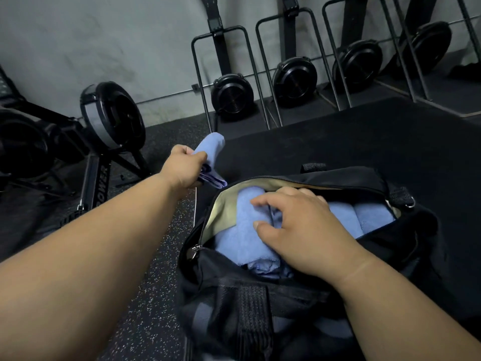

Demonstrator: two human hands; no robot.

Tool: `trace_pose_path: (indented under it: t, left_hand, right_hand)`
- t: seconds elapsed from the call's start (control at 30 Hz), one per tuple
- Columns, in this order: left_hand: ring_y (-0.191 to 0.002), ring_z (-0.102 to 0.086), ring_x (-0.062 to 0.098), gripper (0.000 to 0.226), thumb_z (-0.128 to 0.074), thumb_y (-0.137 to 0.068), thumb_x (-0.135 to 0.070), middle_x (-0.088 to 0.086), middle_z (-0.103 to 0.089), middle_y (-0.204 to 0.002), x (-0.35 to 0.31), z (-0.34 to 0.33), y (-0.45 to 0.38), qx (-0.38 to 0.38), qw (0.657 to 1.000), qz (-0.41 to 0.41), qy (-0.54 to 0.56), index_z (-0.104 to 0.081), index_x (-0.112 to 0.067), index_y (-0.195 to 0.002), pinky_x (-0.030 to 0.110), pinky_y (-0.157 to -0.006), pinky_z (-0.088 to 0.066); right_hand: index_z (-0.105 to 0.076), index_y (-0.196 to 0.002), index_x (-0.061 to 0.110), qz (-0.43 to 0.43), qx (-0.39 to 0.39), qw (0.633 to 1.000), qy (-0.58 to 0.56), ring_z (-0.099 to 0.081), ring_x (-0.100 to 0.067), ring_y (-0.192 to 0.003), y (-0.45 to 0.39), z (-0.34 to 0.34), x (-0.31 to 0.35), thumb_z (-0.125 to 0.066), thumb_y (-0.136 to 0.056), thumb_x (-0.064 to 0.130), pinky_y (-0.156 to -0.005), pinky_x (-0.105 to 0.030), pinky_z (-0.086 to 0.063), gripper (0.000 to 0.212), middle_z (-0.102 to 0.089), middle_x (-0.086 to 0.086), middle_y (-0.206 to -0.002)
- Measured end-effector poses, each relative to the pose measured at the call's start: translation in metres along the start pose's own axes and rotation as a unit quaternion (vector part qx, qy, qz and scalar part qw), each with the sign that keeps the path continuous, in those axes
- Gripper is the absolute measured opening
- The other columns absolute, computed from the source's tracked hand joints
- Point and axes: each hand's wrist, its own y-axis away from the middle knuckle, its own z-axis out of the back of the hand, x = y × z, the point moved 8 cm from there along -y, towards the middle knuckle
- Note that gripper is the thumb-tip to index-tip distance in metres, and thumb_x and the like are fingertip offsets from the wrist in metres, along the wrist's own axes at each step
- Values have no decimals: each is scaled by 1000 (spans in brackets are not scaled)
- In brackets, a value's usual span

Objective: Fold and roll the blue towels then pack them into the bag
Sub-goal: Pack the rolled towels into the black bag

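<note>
Towels, blue, rolled: four counted. Three lie side by side in the bag (273, 303), ends toward me: one at the left (239, 230), one in the middle (343, 217), one at the right (372, 216). The fourth (212, 149) is outside the bag, in my left hand (182, 168).

Bag: one, black, pale lining, zip open, sitting on a black mat (364, 142).

Left hand: arm stretched forward and left of the bag, fingers curled round the fourth roll, which sticks out above and below the fist, held over the speckled floor (156, 256) just beside the mat's edge.

Right hand (299, 227): palm down inside the bag's mouth, fingers (263, 201) loosely bent, resting on the left roll and the gap next to it; nothing gripped.

Rowing machines (231, 95): four upright against the wall.
</note>
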Motion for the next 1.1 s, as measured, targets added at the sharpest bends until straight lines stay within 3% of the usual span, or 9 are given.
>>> trace_pose_path:
  t: [0.17, 0.3, 0.43, 0.5, 0.6, 0.67, 0.8, 0.9, 1.1]
  left_hand:
    - [-80, -53, 24, 17, -58, -89, -12, 9, -51, -89, -52, 28, 70, 0, 995, -77, 65, -44, -19, -97, 40, -64, -53]
    - [-75, -64, 30, 18, -57, -90, -9, 6, -56, -84, -84, 38, 138, 60, 982, -83, 159, -44, -22, -92, 47, -79, -62]
    - [-77, -71, 27, 23, -53, -93, -11, 13, -62, -104, -87, 42, 196, 114, 965, -48, 233, -48, -15, -115, 34, -65, -62]
    - [-78, -72, 26, 37, -58, -85, -17, 13, -63, -109, -74, 37, 217, 153, 956, -14, 251, -49, -17, -121, 36, -70, -64]
    - [-75, -67, 23, 21, -60, -81, -21, 5, -59, -94, -51, 34, 244, 174, 964, 0, 199, -49, -25, -98, 37, -73, -63]
    - [-66, -60, 20, 21, -63, -76, -23, 4, -57, -87, -35, 36, 257, 156, 976, -1, 152, -50, -26, -92, 35, -67, -61]
    - [-66, -64, 19, 51, -65, -73, -29, 2, -70, -86, -18, 42, 271, 137, 989, -6, 62, -59, -45, -121, 37, -71, -60]
    - [-78, -69, 16, 68, -64, -72, -36, -5, -75, -104, -17, 41, 277, 141, 989, -11, 41, -51, -57, -136, 38, -78, -62]
    - [-99, -71, 14, 70, -64, -79, -41, -11, -71, -123, -19, 23, 281, 185, 979, -11, 89, -45, -58, -144, 33, -72, -58]
  right_hand:
    - [-64, -130, 40, 15, -64, 995, -77, -52, -13, -124, 13, 15, 17, -68, -88, 44, -112, -40, -40, 42, -63, 19, -129]
    - [-71, -120, 34, -36, -115, 973, -199, -58, -13, -115, 25, 19, 22, -59, -85, 57, -106, -39, -46, 44, -70, 17, -114]
    - [-72, -119, 16, -12, -94, 967, -238, -68, -29, -103, 32, 21, 37, -34, -100, 58, -97, -52, -53, 60, -75, -2, -106]
    - [-74, -117, 19, -121, -16, 874, -471, -71, -18, -109, 38, 6, 35, -36, -103, 67, -112, -53, -48, 63, -77, 0, -111]
    - [-68, -132, 14, -156, 79, 715, -677, -70, -25, -120, 46, -15, 53, -36, -106, 60, -118, -53, -41, 62, -75, -10, -124]
    - [-65, -135, 4, -170, 72, 680, -710, -69, -31, -120, 51, -21, 55, -43, -106, 54, -115, -53, -45, 61, -73, -17, -125]
    - [-71, -120, 15, -159, -9, 783, -602, -75, -19, -107, 59, -20, 50, -54, -106, 29, -100, -44, -56, 26, -80, -2, -108]
    - [-72, -115, 20, -123, -41, 840, -526, -75, -18, -100, 64, -12, 54, -58, -99, 17, -89, -42, -59, 21, -80, 2, -102]
    - [-70, -108, 27, -108, -47, 884, -452, -74, -35, -93, 67, -6, 60, -64, -89, 22, -84, -59, -60, 20, -78, -4, -95]
